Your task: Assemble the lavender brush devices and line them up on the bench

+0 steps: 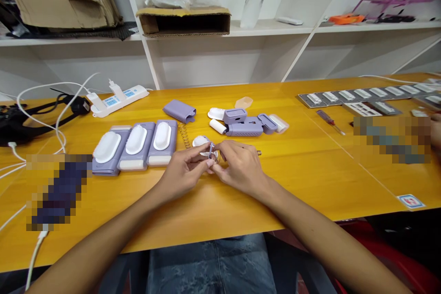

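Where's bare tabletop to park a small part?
Bare: from the left hand and right hand down to the table's near edge; further right, up to the screwdriver and square sticker. Crowded: behind the hands, purple casings and a spring; far left, white cables and a power strip.

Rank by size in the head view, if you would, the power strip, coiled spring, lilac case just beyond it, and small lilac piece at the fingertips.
1. Power strip
2. Lilac case
3. Coiled spring
4. Small lilac piece, partly hidden
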Motion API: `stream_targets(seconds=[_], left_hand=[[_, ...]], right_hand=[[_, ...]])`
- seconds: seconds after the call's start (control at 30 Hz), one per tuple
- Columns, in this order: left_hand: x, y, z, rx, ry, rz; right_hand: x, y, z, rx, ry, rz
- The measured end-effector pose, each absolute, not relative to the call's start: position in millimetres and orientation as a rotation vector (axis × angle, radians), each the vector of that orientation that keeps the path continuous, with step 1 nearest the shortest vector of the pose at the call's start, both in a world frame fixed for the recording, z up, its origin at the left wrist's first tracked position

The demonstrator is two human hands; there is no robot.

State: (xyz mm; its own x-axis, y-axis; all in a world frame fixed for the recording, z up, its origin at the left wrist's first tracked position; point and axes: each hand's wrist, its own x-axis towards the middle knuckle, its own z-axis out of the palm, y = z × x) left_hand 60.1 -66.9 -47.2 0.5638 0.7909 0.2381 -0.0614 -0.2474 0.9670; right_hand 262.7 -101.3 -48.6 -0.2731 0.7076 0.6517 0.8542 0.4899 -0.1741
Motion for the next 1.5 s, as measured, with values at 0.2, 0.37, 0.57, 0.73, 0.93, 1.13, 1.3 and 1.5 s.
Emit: stream_targets(seconds=[0.2,0.37,0.57,0.73,0.93,1.13,1.3,1.5], left_hand=[[57,-66,-42,2.007,0.647,0.935],[54,-63,-39,2.106,0.582,0.923],[52,-62,-38,2.085,0.567,0.843],[53,-63,-36,2.112,0.562,0.844],[52,-61,-37,2.185,0.533,0.838],[50,-57,-38,2.287,0.517,0.895],[51,-57,-41,2.344,0.467,1.000],[52,-58,-41,2.469,0.388,1.136]], right_hand=[[262,-103,-46,-1.318,-2.056,-0.230],[262,-103,-47,-1.334,-2.063,-0.179],[263,-102,-44,-1.384,-2.016,0.006],[263,-100,-37,-1.448,-1.896,0.312],[262,-98,-34,-1.440,-1.743,0.528],[261,-95,-36,-1.416,-1.625,0.718],[261,-94,-36,-1.426,-1.516,0.856],[261,-91,-30,-1.383,-1.404,1.044]])
